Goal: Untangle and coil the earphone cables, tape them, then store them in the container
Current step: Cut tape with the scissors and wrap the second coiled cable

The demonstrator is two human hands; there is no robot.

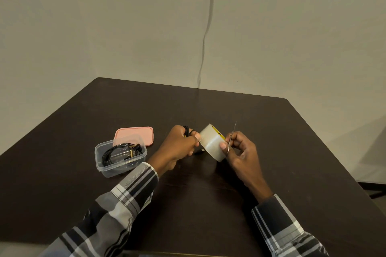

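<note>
Between the hands over the table (pixel 271 131), tape roll (pixel 212 144) w/ axis running L–R: right hand (pixel 240 152) pinches roll plus thin blade, left hand (pixel 179 144) grips coiled cable (pixel 186 130) touching roll's left edge.

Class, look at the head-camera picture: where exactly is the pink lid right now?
The pink lid lies flat on the dark table, left of centre, just behind the clear container and left of the left hand.
</note>
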